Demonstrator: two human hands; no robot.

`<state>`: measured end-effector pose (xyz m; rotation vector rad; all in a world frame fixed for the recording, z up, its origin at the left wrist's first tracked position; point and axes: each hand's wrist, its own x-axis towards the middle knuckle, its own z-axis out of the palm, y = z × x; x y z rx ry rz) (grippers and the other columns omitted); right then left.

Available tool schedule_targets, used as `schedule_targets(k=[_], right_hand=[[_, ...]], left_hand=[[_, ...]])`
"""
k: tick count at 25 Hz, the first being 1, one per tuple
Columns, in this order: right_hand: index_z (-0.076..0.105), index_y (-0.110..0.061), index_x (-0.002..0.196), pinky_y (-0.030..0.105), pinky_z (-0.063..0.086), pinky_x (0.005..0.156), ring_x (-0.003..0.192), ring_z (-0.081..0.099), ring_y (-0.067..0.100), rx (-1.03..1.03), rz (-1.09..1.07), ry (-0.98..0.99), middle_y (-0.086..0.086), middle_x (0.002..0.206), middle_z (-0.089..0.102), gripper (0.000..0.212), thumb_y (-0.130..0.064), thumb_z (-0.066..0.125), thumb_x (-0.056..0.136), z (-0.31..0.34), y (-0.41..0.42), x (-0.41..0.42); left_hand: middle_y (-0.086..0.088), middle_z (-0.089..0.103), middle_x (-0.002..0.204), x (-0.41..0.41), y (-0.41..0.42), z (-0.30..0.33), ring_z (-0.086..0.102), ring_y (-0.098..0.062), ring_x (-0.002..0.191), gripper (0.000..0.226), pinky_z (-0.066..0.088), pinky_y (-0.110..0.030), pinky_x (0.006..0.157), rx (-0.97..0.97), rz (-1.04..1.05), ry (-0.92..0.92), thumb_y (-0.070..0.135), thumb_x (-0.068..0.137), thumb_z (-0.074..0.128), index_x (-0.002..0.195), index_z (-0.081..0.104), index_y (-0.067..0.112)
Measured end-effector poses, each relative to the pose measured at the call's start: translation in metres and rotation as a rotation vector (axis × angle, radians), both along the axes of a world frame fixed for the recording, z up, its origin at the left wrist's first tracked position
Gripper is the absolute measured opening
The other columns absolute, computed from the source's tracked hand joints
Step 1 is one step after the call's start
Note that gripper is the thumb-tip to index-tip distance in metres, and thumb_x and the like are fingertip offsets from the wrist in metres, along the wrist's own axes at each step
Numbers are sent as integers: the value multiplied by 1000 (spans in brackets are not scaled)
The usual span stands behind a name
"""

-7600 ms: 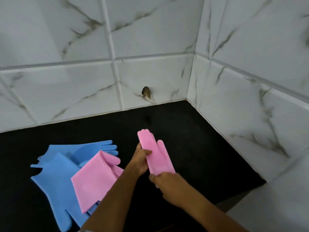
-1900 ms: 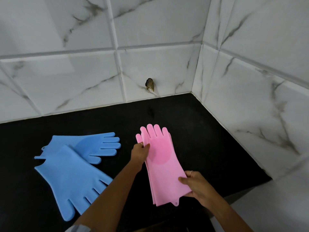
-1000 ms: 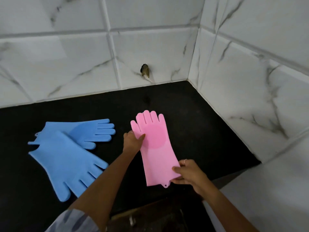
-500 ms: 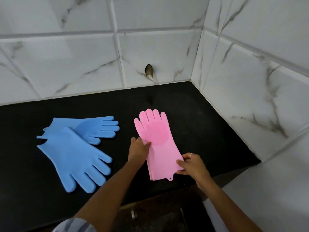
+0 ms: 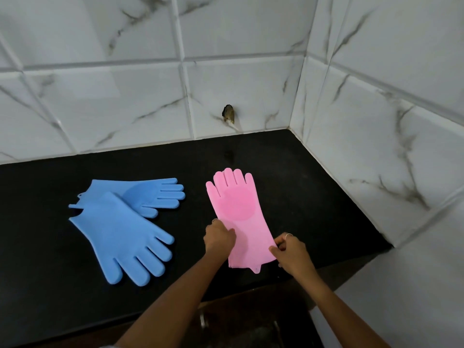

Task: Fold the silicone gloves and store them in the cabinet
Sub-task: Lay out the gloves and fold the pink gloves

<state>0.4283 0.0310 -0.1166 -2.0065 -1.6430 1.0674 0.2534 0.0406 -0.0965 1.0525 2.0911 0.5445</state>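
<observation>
Two pink silicone gloves (image 5: 239, 209) lie stacked flat on the black counter (image 5: 313, 197), fingers pointing toward the back wall. My left hand (image 5: 219, 236) pinches their left edge near the cuff. My right hand (image 5: 288, 252) grips the right corner of the cuff. Left of them, two blue silicone gloves lie overlapped: the near one (image 5: 120, 237) points its fingers toward the front right, the far one (image 5: 150, 194) points right.
White marble-look tiles form the back wall and the right wall (image 5: 376, 146), meeting at a corner. A small dark hole (image 5: 228, 113) marks the back wall. A dark cabinet front with a metal handle (image 5: 204, 321) shows below the counter edge.
Over the earlier frames the pink gloves were unfolded and laid flat as a stack. In the last half second my left hand slid down toward the cuff; my right hand stayed at the cuff corner.
</observation>
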Motion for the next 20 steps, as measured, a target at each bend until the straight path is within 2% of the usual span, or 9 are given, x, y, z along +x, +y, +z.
schedule_targets(k=[2, 4, 6, 8, 10, 12, 15, 18, 20], right_hand=[[52, -24, 89, 16, 46, 64, 77, 58, 5, -2, 25, -52, 5, 110, 63, 14, -22, 66, 86, 2, 1, 0], [55, -23, 111, 23, 48, 82, 103, 56, 11, 142, 64, -116, 1, 124, 55, 35, -39, 67, 83, 2, -4, -2], [45, -30, 131, 27, 41, 95, 122, 45, 10, 277, 192, -79, -9, 136, 45, 67, -65, 60, 74, 9, -11, -6], [28, -40, 141, 28, 25, 107, 133, 29, 2, 329, 484, -117, -22, 145, 31, 87, -80, 51, 67, 18, -16, -9], [19, -38, 147, 26, 9, 113, 139, 24, 1, 425, 712, -272, -18, 152, 27, 84, -69, 52, 77, 20, -17, -10], [31, -33, 145, 25, 18, 113, 133, 42, 9, 539, 711, -337, -7, 145, 47, 60, -40, 55, 90, 26, -14, -11], [50, -29, 133, 22, 47, 93, 102, 65, 11, 510, 758, -345, -1, 117, 69, 39, -25, 51, 95, 47, -9, -16], [56, -23, 126, 15, 46, 72, 89, 66, 10, 402, 949, -368, 1, 109, 70, 31, -20, 47, 96, 67, -5, -22], [59, -20, 121, 17, 48, 72, 90, 65, 11, 293, 1027, -336, 2, 110, 69, 27, -19, 46, 97, 82, 0, -26]], left_hand=[[-16, 53, 126, -1, 0, 3, 59, -26, 102, 35, 58, -40, 84, -2, 90, -230, 10, 92, 55, 124, 44, 4], [-18, 51, 128, -4, -1, 8, 58, -28, 107, 36, 57, -42, 84, -9, 186, -478, 1, 91, 54, 124, 42, 4], [-20, 52, 129, -6, 0, 16, 59, -30, 108, 38, 58, -38, 75, -8, 258, -637, -3, 90, 55, 125, 42, 2], [-21, 56, 126, -8, -1, 28, 62, -24, 96, 38, 53, -28, 58, -8, 296, -713, -4, 89, 56, 126, 45, 1], [-18, 61, 119, -11, -5, 40, 62, -18, 80, 37, 50, -23, 47, -42, 310, -780, -5, 90, 55, 127, 49, 0], [-18, 61, 110, -19, -11, 49, 63, -17, 72, 37, 49, -19, 38, -105, 306, -842, -4, 91, 53, 128, 51, -1], [-16, 61, 109, -33, -20, 55, 63, -17, 74, 44, 51, -20, 41, -191, 228, -760, 1, 91, 58, 133, 48, 2], [-10, 53, 133, -46, -19, 43, 57, -12, 99, 48, 50, -24, 75, 25, 17, -297, 13, 91, 59, 137, 46, 12], [-4, 57, 133, -52, -18, 40, 54, -10, 105, 30, 45, -27, 87, 165, -54, -293, 22, 96, 52, 125, 60, 16]])
